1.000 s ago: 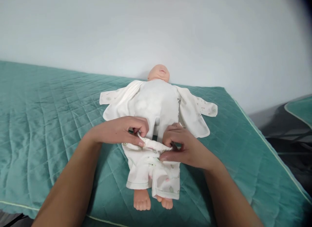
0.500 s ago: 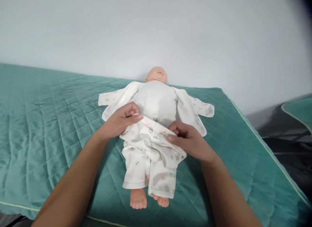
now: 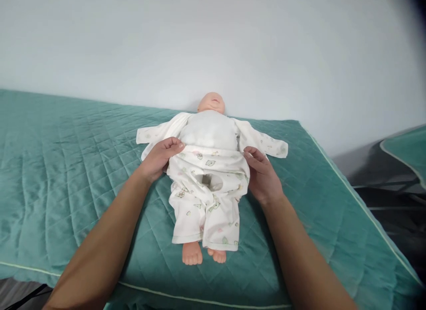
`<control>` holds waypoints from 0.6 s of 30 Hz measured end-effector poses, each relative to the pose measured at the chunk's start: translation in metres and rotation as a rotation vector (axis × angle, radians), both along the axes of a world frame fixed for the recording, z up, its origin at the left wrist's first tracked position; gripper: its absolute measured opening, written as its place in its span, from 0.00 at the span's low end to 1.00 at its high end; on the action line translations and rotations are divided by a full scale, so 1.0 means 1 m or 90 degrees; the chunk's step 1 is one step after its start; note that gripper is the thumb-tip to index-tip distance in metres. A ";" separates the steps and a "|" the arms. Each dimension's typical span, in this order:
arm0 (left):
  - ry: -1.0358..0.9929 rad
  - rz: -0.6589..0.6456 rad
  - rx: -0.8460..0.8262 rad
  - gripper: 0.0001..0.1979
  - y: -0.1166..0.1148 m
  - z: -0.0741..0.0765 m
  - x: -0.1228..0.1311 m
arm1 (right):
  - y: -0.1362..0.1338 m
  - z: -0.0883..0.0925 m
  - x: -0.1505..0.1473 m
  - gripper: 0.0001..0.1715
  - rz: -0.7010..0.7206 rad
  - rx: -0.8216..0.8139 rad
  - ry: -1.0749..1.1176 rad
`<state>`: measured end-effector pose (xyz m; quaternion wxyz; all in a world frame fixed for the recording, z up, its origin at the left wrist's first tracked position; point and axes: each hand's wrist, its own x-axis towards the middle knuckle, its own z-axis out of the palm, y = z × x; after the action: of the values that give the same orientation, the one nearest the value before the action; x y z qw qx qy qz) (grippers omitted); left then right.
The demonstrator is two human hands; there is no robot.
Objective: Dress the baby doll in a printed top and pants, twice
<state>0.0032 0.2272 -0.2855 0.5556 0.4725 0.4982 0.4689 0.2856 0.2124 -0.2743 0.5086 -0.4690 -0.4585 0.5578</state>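
Note:
A baby doll (image 3: 210, 130) lies on its back, feet toward me. White printed pants (image 3: 221, 203) cover its legs and reach up over the lower belly, with a gap in the cloth at the crotch. My left hand (image 3: 163, 155) pinches the waistband at the doll's hip on the left. On the other side, my right hand (image 3: 261, 172) has its fingers closed on the waistband's right end. A white printed jacket (image 3: 264, 143) lies open around the bare grey-white torso, its sleeves spread to both sides.
Under the doll is a green quilted cover (image 3: 83, 168) with a pale piped edge near me and at the right. A plain wall (image 3: 213, 43) stands behind. Another green surface (image 3: 408, 154) shows at the far right, above dark floor.
The waistband has been drawn up the belly and now lies level. My right hand has moved up and outward, my left slightly up. The doll's feet sit higher in view.

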 end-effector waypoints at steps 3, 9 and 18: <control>0.002 -0.080 -0.019 0.18 0.002 0.002 -0.010 | 0.004 -0.005 0.000 0.22 -0.009 0.016 -0.010; 0.047 -0.222 -0.009 0.13 0.006 0.008 -0.031 | 0.011 -0.009 0.007 0.24 -0.056 0.010 0.045; 0.124 -0.208 0.050 0.13 0.006 0.004 -0.022 | 0.004 -0.002 0.011 0.23 0.086 0.074 -0.127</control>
<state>-0.0183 0.2334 -0.2816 0.5546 0.6117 0.4473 0.3436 0.2962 0.2168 -0.2767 0.4482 -0.4602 -0.5686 0.5138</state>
